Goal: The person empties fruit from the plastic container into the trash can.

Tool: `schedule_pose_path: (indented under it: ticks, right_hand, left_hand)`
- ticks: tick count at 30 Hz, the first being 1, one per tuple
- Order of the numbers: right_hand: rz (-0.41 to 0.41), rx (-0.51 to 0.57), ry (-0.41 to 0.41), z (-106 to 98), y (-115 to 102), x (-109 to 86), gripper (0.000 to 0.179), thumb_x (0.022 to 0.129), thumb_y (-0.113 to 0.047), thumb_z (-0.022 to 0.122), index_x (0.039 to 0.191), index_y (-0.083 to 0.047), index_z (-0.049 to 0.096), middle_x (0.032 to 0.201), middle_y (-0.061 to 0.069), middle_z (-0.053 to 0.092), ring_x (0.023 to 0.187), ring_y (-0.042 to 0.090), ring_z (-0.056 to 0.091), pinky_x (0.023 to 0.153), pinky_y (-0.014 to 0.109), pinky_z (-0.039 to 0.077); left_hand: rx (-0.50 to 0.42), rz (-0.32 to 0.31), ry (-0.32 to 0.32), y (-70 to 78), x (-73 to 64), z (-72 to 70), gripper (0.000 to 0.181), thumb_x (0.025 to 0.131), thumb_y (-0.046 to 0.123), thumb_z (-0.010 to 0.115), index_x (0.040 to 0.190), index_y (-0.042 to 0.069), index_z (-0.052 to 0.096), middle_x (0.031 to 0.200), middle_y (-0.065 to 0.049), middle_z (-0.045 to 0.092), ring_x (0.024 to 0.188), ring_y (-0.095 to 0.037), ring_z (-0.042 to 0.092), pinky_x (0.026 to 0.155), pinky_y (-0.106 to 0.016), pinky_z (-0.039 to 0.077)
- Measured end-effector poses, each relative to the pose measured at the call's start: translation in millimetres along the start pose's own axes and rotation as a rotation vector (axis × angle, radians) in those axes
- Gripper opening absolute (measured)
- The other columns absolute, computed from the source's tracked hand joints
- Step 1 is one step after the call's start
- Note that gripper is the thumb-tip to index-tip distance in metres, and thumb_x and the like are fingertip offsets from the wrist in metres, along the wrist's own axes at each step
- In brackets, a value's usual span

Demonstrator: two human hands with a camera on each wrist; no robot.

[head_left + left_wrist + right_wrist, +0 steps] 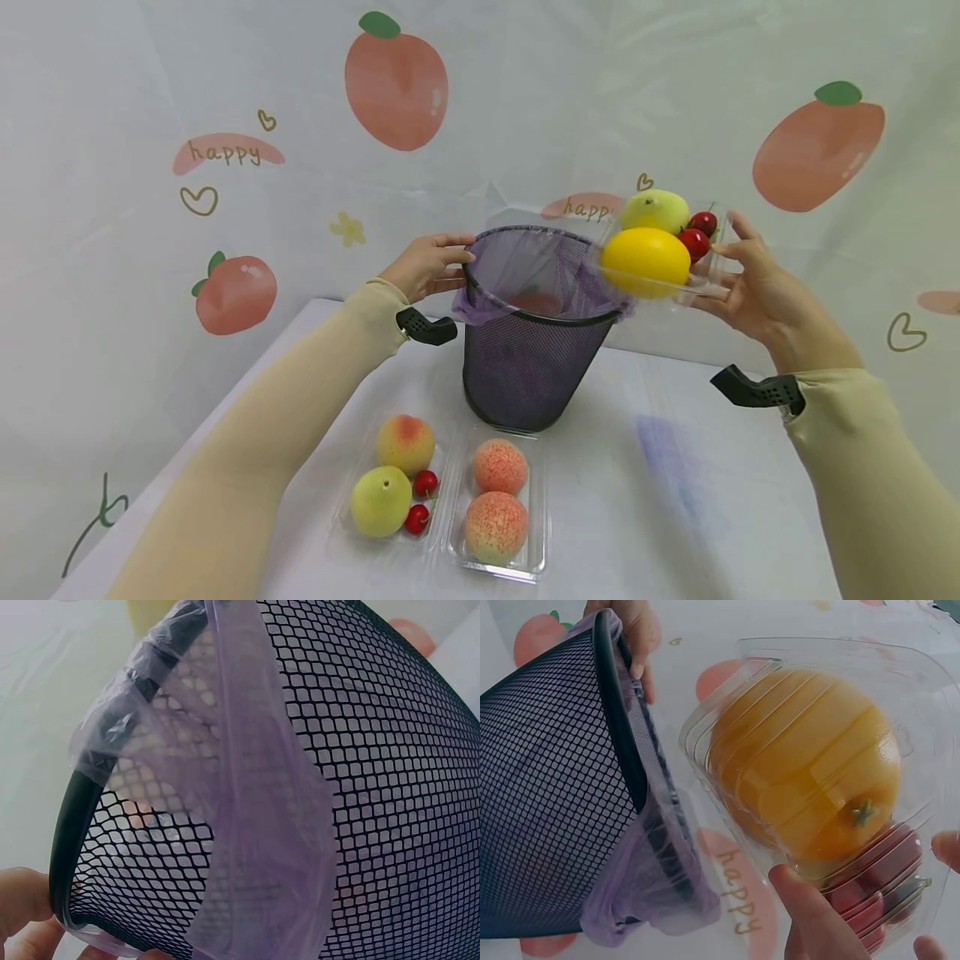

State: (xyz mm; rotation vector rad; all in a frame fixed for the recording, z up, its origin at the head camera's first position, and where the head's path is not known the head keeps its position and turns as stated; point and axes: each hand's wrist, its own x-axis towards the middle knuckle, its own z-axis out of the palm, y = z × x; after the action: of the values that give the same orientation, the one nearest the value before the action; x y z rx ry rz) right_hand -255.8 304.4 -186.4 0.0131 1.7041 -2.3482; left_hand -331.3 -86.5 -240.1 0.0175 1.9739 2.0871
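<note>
My left hand grips the left rim of a black mesh wastebasket. A thin purple bin liner is folded over the basket's rim and hangs inside it. My right hand holds a clear plastic tray by its right side, raised beside the basket's right rim. In the tray lie a big yellow-orange fruit, a pale green fruit and two red cherries. The tray is tilted, and its left edge overlaps the rim in the head view.
On the white table, before the basket, sit two more clear trays. The left one holds a peach, a green fruit and two cherries; the right one holds two speckled peaches. A printed cloth hangs behind.
</note>
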Motion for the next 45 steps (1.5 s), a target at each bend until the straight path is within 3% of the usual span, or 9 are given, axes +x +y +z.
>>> schedule_pose_path:
  ticks: [9, 13, 17, 22, 27, 29, 45]
  right_hand:
    - [-0.002, -0.025, 0.017, 12, -4, 9.8, 0.068, 0.1, -0.021, 0.049, 0.139, -0.068, 0.019, 0.159, -0.011, -0.017, 0.14, 0.024, 0.018, 0.099, 0.047, 0.037]
    - [-0.012, -0.014, 0.011, 15, -7, 12.4, 0.067, 0.1, -0.022, 0.051, 0.139, -0.067, 0.021, 0.161, -0.007, -0.011, 0.131, 0.024, 0.036, 0.096, 0.047, 0.043]
    - [-0.027, -0.008, 0.006, 16, -9, 14.8, 0.067, 0.099, -0.021, 0.053, 0.14, -0.066, 0.023, 0.161, -0.004, -0.003, 0.105, 0.02, 0.06, 0.087, 0.046, 0.054]
    - [-0.039, -0.001, 0.012, 19, -11, 16.2, 0.068, 0.098, -0.02, 0.054, 0.14, -0.065, 0.025, 0.154, -0.003, 0.014, 0.095, 0.023, 0.066, 0.082, 0.045, 0.057]
    - [-0.046, -0.016, 0.03, 22, -10, 17.8, 0.069, 0.098, -0.018, 0.056, 0.139, -0.065, 0.027, 0.16, -0.003, 0.005, 0.091, 0.024, 0.067, 0.082, 0.046, 0.057]
    - [-0.047, -0.015, 0.032, 23, -9, 18.5, 0.07, 0.098, -0.017, 0.056, 0.139, -0.065, 0.028, 0.162, -0.004, -0.006, 0.09, 0.024, 0.068, 0.081, 0.047, 0.057]
    - [-0.029, -0.069, 0.03, 28, -9, 22.2, 0.076, 0.096, -0.015, 0.06, 0.139, -0.066, 0.025, 0.162, -0.001, -0.01, 0.088, 0.023, 0.069, 0.079, 0.042, 0.058]
  left_hand:
    - [0.007, -0.005, -0.003, -0.4, 0.7, 0.4, 0.045, 0.095, 0.007, 0.059, 0.14, 0.015, 0.052, 0.136, -0.006, 0.048, 0.115, -0.025, 0.054, 0.101, -0.036, 0.048]
    - [0.005, -0.013, 0.0, -0.1, 0.6, -0.1, 0.045, 0.096, 0.008, 0.059, 0.14, 0.016, 0.053, 0.135, -0.005, 0.048, 0.11, -0.023, 0.055, 0.101, -0.035, 0.049]
    - [-0.001, -0.01, 0.004, -0.1, 0.8, -0.1, 0.045, 0.096, 0.008, 0.059, 0.139, 0.016, 0.053, 0.134, -0.005, 0.049, 0.108, -0.022, 0.055, 0.101, -0.035, 0.048]
    - [0.004, 0.0, -0.001, 0.4, 1.2, -0.9, 0.046, 0.096, 0.008, 0.059, 0.14, 0.015, 0.052, 0.138, -0.005, 0.048, 0.114, -0.024, 0.054, 0.102, -0.036, 0.048]
    - [0.001, 0.0, -0.003, 0.3, 1.1, -0.8, 0.046, 0.096, 0.008, 0.06, 0.14, 0.015, 0.052, 0.138, -0.005, 0.048, 0.116, -0.025, 0.054, 0.102, -0.036, 0.048]
    - [-0.001, -0.003, 0.0, -0.3, 1.2, -0.7, 0.045, 0.096, 0.008, 0.06, 0.139, 0.015, 0.053, 0.136, -0.005, 0.049, 0.113, -0.024, 0.055, 0.101, -0.036, 0.048]
    - [0.0, -0.002, 0.005, -1.1, 0.3, -0.6, 0.045, 0.095, 0.008, 0.061, 0.139, 0.015, 0.053, 0.137, -0.005, 0.049, 0.116, -0.025, 0.055, 0.101, -0.036, 0.048]
